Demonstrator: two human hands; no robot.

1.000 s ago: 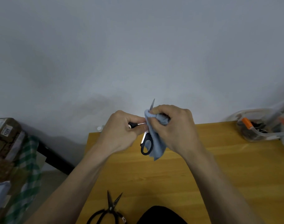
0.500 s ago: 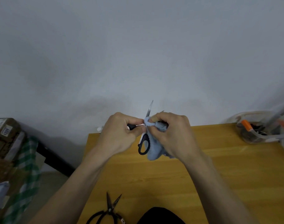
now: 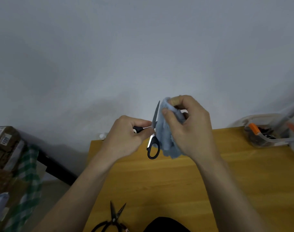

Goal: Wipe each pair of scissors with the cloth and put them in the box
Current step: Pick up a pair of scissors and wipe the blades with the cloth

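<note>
At the bottom edge of the frame, a pair of all-black scissors (image 3: 111,221) with long looped handles lies on the wooden table (image 3: 210,190), blades parted and pointing up the frame. The tabletop is smooth, honey-coloured, with fine grain running across. Above it, mid-frame, the left hand (image 3: 126,141) grasps one black handle of the black-and-white scissors (image 3: 153,139); the other handle loop hangs downward and one steel blade points up. Just to the right, the right hand (image 3: 189,129) pinches a soft, fuzzy pale blue cloth (image 3: 168,134) bunched against these scissors. At the far right edge of the table sits a clear plastic box (image 3: 263,139) with rounded corners, holding tools with orange handles. In the left of the frame, off the table, cardboard boxes (image 3: 3,141) carry white labels with print too blurred to read, beside a green checked cloth (image 3: 28,173). Behind everything stands a plain pale grey wall (image 3: 142,47).
</note>
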